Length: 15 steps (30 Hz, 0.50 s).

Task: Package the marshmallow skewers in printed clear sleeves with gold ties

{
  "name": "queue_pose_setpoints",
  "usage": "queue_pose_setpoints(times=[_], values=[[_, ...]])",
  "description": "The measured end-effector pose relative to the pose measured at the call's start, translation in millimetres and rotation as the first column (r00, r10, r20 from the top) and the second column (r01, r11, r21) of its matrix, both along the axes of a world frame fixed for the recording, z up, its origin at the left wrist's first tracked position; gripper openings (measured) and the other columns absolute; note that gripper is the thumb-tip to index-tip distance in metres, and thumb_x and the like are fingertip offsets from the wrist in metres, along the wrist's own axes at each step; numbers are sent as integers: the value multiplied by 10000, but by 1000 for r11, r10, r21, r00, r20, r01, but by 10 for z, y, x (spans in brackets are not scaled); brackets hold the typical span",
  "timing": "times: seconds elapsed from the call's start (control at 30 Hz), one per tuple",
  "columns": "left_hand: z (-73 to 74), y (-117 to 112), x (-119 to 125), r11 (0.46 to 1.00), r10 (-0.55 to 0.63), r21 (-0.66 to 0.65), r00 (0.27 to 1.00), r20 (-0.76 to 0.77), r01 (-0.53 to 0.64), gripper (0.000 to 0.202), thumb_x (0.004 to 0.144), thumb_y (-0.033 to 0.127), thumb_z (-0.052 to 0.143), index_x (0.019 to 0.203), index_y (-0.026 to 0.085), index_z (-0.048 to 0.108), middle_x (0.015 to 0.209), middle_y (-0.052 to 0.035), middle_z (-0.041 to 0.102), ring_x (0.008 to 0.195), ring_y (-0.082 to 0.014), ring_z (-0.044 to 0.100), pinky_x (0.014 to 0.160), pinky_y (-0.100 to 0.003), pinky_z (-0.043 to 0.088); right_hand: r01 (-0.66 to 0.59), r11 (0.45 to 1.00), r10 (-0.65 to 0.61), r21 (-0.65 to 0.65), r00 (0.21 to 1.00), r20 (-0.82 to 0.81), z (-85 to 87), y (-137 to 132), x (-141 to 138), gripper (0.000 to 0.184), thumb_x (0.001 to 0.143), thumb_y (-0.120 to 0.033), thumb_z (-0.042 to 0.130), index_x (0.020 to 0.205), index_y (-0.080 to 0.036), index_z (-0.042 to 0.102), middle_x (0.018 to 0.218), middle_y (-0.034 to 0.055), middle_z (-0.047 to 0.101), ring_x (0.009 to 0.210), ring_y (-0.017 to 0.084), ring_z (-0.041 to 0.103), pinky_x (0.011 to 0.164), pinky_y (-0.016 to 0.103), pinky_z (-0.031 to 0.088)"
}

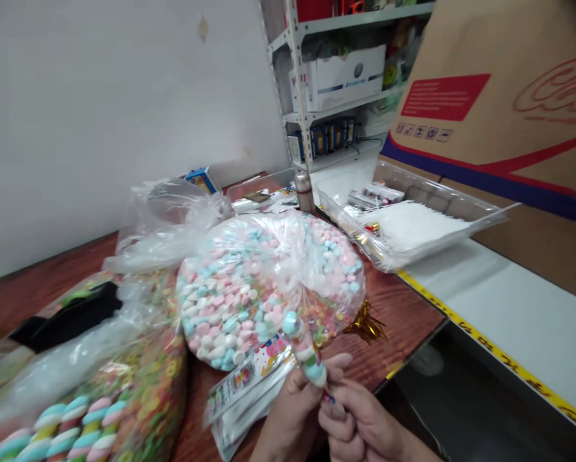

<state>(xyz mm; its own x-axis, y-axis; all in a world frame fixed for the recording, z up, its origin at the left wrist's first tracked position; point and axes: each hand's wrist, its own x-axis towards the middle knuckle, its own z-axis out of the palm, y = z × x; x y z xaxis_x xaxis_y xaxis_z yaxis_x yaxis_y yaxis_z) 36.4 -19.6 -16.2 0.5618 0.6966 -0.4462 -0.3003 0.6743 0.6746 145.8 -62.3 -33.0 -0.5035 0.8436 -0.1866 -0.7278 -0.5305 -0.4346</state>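
Low in the frame, my left hand and my right hand meet at the base of a slim clear cone packet filled with pastel candies, both with fingers curled on it. The packet stands tilted up from my fingers. Just behind it lies a big clear bag of pink, white and blue candies. A gold twist tie lies beside that bag on the wooden table.
A bag of ring candies and twisted marshmallows lies at the left, flat printed packets under my left hand. A clear plastic tray sits on a white counter, a cardboard box and metal shelves behind.
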Motion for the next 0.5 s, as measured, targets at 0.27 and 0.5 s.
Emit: queue_pose_setpoints(times=[0.27, 0.5], values=[[-20, -7, 6, 954, 298, 63, 949, -103, -293, 276, 541, 377, 872, 674, 175, 740, 800, -72, 742, 673, -222, 672, 689, -367, 560, 217, 902, -432, 374, 466, 772, -85, -153, 466, 272, 927, -424, 554, 807, -186, 609, 766, -9, 601, 708, 105, 566, 661, 204, 425], [-57, 197, -108, 910, 385, 269, 883, -270, -314, 355, 528, 430, 870, 693, 151, 726, 694, -42, 695, 561, -143, 593, 532, -235, 483, -54, 854, -433, 518, -623, 651, -378, 214, 1358, 150, 941, -230, 499, 925, -216, 647, 914, 56, 645, 911, 230, 572, 794, 336, 369]])
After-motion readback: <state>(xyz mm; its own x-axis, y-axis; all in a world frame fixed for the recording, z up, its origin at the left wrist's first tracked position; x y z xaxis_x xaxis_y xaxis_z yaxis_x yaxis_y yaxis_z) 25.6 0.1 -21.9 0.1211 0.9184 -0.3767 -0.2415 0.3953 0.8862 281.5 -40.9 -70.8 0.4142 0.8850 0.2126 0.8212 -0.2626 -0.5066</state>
